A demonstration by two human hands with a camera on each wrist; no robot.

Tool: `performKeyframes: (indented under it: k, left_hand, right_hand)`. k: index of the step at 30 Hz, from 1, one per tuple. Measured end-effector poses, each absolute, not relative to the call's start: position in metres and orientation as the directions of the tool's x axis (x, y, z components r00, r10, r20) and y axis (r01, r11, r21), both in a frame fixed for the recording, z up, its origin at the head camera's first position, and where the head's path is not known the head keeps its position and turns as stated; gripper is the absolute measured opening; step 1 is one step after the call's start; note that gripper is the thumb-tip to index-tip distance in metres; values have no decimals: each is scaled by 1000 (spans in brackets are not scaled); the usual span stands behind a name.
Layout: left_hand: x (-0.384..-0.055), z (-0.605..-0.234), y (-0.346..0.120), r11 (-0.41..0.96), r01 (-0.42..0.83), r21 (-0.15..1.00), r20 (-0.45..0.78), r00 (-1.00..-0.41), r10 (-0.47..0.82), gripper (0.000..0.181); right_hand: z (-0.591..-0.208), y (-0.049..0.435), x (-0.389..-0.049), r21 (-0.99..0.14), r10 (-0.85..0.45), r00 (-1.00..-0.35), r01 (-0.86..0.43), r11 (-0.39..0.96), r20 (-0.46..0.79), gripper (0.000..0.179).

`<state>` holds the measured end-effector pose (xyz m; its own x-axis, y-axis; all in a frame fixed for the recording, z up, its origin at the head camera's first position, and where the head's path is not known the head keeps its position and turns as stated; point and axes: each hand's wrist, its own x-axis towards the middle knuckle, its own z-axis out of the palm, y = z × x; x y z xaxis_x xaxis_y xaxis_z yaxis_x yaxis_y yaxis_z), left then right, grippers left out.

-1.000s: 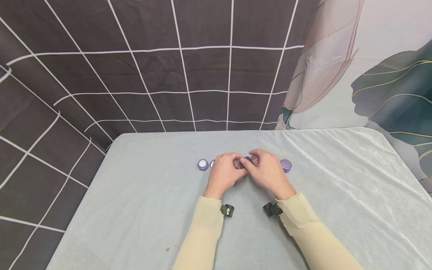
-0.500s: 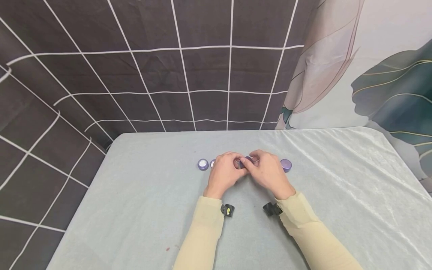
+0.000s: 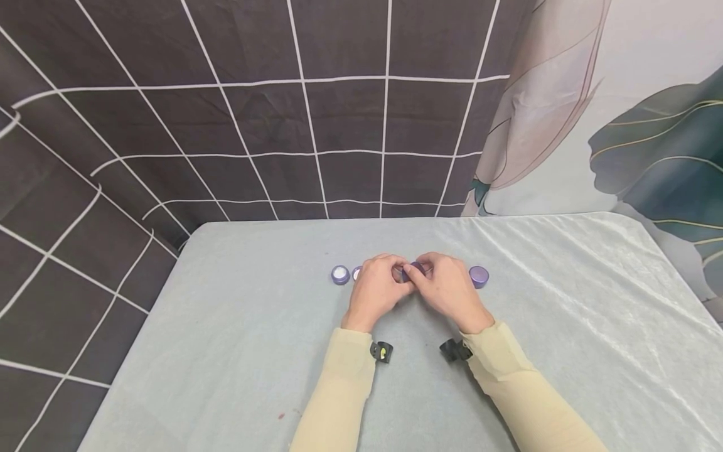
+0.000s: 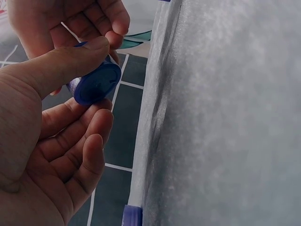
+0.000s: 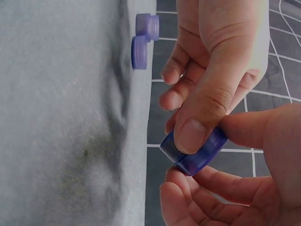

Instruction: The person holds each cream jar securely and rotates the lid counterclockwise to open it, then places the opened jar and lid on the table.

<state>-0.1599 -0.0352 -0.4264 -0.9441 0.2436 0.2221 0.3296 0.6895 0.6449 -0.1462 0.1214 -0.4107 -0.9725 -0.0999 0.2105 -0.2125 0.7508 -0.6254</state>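
Note:
Both hands meet over the far middle of the table around a small, round purple-blue jar (image 3: 411, 271). My left hand (image 3: 377, 292) grips it, its thumb laid across the jar (image 4: 99, 84) in the left wrist view. From the other side my right hand (image 3: 450, 290) pinches the same piece with thumb and fingers. A seam runs round the jar (image 5: 197, 155) in the right wrist view, between a darker part and a brighter one. Beside the left hand sit a small purple piece with a white top (image 3: 340, 274) and another (image 3: 356, 273), mostly hidden by that hand.
A round purple piece (image 3: 479, 277) lies right of the right hand. In the right wrist view, a translucent purple pot (image 5: 147, 27) and a flat purple piece (image 5: 139, 52) stand near the edge of the pale cloth (image 3: 237, 351). A dark gridded curtain (image 3: 254, 125) hangs behind.

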Motion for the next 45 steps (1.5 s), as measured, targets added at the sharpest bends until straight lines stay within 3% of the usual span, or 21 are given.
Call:
performKeyframes:
  k: [23,45]
  left_hand:
    - [-160,-427,-35,686,325,651,218,-946,241,29]
    - [-160,-428,-36,675,317,666,214,-949,233,31]
  right_hand:
    - [-412,121,-147,-635,-99,-973,-213,743,210,23]
    - [-410,122,-148,-618,-128,-973,-223,754,194,27]
